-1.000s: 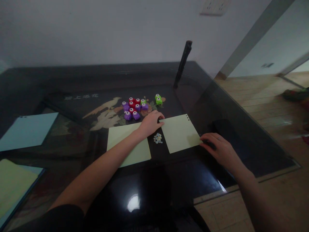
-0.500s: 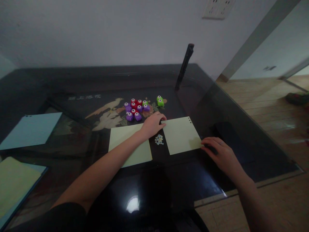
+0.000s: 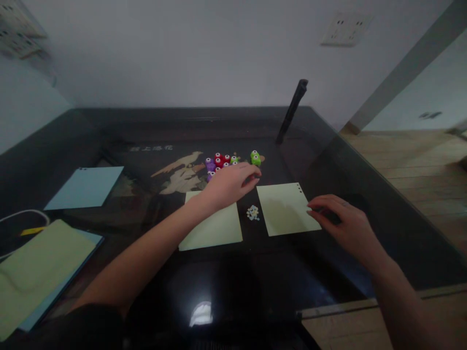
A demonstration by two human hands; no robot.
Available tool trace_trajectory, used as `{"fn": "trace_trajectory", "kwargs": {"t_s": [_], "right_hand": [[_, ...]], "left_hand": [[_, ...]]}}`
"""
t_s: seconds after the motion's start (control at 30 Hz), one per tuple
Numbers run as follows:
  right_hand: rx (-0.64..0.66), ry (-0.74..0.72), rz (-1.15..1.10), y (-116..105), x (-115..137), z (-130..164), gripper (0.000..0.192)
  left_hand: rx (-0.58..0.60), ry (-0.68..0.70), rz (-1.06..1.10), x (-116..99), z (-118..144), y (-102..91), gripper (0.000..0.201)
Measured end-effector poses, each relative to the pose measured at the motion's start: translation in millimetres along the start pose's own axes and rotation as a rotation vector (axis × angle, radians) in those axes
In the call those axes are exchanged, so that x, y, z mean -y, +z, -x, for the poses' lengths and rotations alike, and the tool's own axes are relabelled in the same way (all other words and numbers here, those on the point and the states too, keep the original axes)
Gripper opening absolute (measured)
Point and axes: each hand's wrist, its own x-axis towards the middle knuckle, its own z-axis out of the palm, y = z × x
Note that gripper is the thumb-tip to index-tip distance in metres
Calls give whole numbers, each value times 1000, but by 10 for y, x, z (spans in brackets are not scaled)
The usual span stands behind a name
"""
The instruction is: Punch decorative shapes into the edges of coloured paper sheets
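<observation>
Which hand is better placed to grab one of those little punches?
Left. The left hand hovers beside the punches; the right hand sits at the right green sheet.

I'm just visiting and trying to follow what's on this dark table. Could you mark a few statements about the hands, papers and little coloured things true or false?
1. The left hand is by the cluster of small craft punches. True.
2. The right hand holds scissors. False: it rests at the right edge of a pale green sheet.
3. A small heap of paper cut-outs lies between two green sheets. True.
4. The blue sheet lies under the right hand. False: it lies far left.
</observation>
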Motion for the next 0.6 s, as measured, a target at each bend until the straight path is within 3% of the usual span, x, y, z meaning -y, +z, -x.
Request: {"fn": "trace_trajectory", "kwargs": {"t_s": [0.13, 0.23, 0.3, 0.43, 0.53, 0.6], "right_hand": [[96, -110, -43, 175, 324, -437, 16], [242, -186, -50, 515, 539, -734, 17], [316, -230, -10, 793, 640, -899, 20], [352, -257, 157, 1220, 722, -1109, 43], [395, -261, 200, 1314, 711, -1151, 65], [412, -250, 188, 1304, 693, -1144, 69]], "left_hand": [[-132, -190, 8, 390, 532, -235, 17], [-179, -400, 0, 721, 991, -184, 18], [-186, -428, -26, 864, 1213, -110, 19], [-124, -408, -135, 931, 1371, 0, 33], [-16, -422, -234, 889, 1372, 40, 53], [38, -430, -282, 858, 1376, 58, 60]]}}
